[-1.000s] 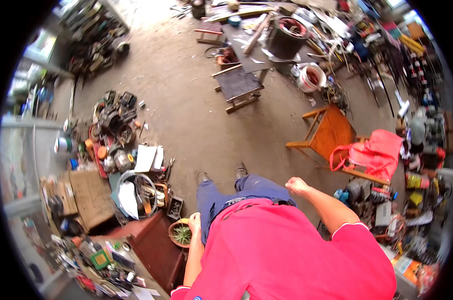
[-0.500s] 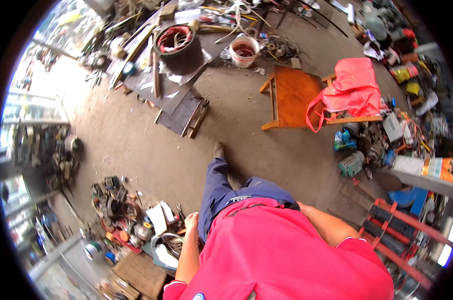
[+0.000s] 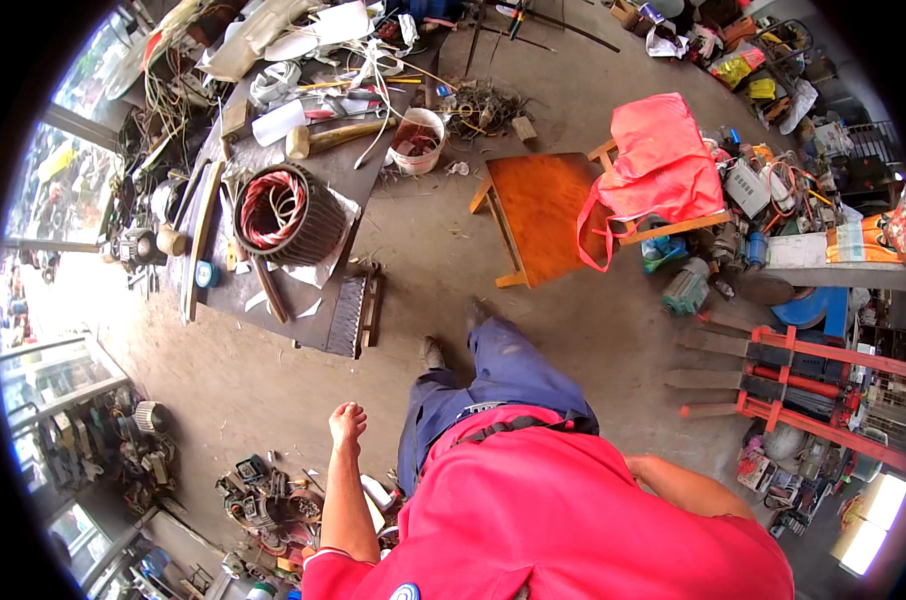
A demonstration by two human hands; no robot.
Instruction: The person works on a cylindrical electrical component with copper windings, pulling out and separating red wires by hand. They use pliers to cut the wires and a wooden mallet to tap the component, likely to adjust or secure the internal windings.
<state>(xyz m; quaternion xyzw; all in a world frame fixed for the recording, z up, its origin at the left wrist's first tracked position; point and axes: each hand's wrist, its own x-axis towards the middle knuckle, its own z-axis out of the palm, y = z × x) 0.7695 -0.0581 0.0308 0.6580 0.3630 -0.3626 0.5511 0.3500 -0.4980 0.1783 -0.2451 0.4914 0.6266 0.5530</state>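
My left hand [image 3: 348, 425] hangs forward of my left hip, its fingers curled in, and I see nothing in them. It is apart from everything; the dark workbench [image 3: 318, 328] is nearest ahead of it. Of my right arm [image 3: 683, 487] only the bare forearm shows; the hand is hidden behind my body. On the bench stands a black ribbed motor stator [image 3: 318, 230] with red-brown windings inside. A wooden mallet [image 3: 343, 136] lies behind it, and a long wooden strip [image 3: 202, 245] lies to its left.
A wooden chair [image 3: 548, 215] with a red bag [image 3: 663, 165] over its back stands ahead right. Beside the bench sits a white bucket [image 3: 420, 155]. Motor parts [image 3: 258, 495] lie on the floor at left. A red metal frame [image 3: 833, 350] is at right.
I have stepped closer to the bench, so the stator and chair sit lower and further left in view. My left hand has swung forward. One foot has come forward.
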